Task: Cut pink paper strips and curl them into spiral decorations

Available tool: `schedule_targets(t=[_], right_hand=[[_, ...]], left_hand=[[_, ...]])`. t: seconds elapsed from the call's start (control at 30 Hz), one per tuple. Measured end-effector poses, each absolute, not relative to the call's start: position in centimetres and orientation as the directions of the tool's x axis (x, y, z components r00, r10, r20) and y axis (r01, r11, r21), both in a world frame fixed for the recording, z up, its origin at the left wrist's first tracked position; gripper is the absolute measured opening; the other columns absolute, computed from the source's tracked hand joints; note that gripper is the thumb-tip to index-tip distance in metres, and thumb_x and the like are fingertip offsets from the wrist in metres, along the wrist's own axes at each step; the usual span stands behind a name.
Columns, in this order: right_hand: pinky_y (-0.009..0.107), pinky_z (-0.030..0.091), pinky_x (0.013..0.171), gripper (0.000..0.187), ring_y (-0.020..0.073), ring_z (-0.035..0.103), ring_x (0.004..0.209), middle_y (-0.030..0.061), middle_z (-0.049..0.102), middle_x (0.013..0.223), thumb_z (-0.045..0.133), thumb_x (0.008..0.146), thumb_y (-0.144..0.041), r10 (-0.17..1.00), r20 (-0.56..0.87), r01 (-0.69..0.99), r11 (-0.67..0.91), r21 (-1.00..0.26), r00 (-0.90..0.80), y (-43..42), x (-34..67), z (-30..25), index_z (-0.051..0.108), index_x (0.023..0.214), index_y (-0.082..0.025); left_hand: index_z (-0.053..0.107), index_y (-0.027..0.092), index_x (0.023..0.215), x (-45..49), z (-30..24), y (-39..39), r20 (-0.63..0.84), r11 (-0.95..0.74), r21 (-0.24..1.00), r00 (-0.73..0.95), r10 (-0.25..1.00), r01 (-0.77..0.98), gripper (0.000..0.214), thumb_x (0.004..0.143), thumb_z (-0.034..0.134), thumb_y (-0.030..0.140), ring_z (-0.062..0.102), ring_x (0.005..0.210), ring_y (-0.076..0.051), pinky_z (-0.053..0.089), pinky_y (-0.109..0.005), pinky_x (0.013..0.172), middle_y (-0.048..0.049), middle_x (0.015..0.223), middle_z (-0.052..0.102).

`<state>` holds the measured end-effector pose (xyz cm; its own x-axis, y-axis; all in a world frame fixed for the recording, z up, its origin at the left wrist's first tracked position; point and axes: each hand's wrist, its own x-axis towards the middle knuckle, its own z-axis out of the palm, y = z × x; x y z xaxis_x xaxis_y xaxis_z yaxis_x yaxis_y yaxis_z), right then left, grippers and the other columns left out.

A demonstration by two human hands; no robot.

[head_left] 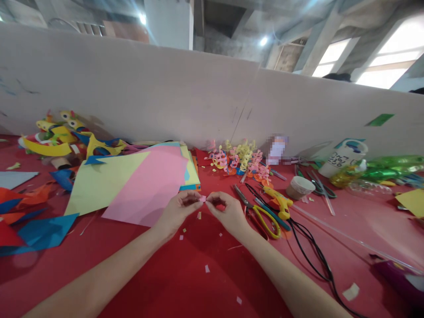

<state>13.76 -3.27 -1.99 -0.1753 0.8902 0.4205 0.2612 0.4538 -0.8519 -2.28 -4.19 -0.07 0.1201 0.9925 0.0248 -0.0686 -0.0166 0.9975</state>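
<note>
A small piece of pink paper (202, 199) is pinched at the fingertips of my left hand (177, 206). My right hand (228, 212) meets it from the other side, thumb and forefinger closed at the piece's right edge. Both hands hover over the red table (185, 282), where small paper scraps (207, 268) lie scattered. Just left of my left hand is a large pink sheet (142, 190), overlapping a pale yellow sheet (99, 185). Scissors with yellow handles (266, 221) rest right of my right hand, next to a yellow glue gun (280, 202).
Curled pink and yellow paper pieces (245, 159) stand by the white partition (165, 92). To the right are a paper cup (300, 187), a white container (342, 159) and green plastic bottles (394, 168). A black cord (311, 247) trails toward the front. Blue paper (49, 232) lies at left.
</note>
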Motion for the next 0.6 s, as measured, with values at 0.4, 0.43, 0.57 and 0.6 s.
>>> schedule_targets(t=[0.4,0.43,0.57,0.6], right_hand=[[0.028,0.05,0.07,0.009,0.0156,0.06,0.069,0.0035,0.066,0.078,0.054,0.076,-0.018,0.838,0.511,0.374,0.543,-0.752,-0.19,-3.7,13.83,-1.54,0.061,0.079,-0.02],[0.028,0.05,0.07,0.009,0.0157,0.06,0.069,0.0036,0.066,0.078,0.053,0.076,-0.018,0.832,0.519,0.389,0.552,-0.738,-0.195,-3.73,13.82,-1.5,0.061,0.079,-0.02],[0.028,0.049,0.067,0.009,0.0158,0.059,0.066,0.0035,0.065,0.075,0.054,0.075,-0.017,0.814,0.544,0.442,0.572,-0.691,-0.204,-3.86,13.82,-1.38,0.062,0.076,-0.021],[0.028,0.049,0.066,0.009,0.0158,0.059,0.065,0.0033,0.065,0.074,0.054,0.075,-0.016,0.811,0.548,0.451,0.575,-0.683,-0.203,-3.89,13.81,-1.37,0.062,0.075,-0.021]], left_hand=[[0.062,0.019,0.08,-2.19,0.12,-4.34,0.131,-0.139,0.989,0.135,0.982,0.053,0.013,0.07,0.066,0.028,0.062,0.076,-0.017,0.05,-0.03,0.071,-0.0017,0.08,0.066],[0.062,0.019,0.08,-2.19,0.06,-4.35,0.135,-0.144,0.988,0.135,0.982,0.059,0.013,0.07,0.065,0.028,0.062,0.076,-0.017,0.05,-0.03,0.071,-0.0019,0.081,0.066],[0.063,0.02,0.079,-2.12,-0.09,-4.46,0.141,-0.152,0.986,0.141,0.98,0.072,0.011,0.072,0.064,0.028,0.063,0.069,-0.016,0.05,-0.029,0.068,-0.0012,0.079,0.067],[0.063,0.02,0.079,-2.1,-0.11,-4.48,0.141,-0.152,0.986,0.139,0.98,0.072,0.011,0.072,0.064,0.028,0.063,0.068,-0.015,0.05,-0.029,0.068,-0.001,0.078,0.067]])
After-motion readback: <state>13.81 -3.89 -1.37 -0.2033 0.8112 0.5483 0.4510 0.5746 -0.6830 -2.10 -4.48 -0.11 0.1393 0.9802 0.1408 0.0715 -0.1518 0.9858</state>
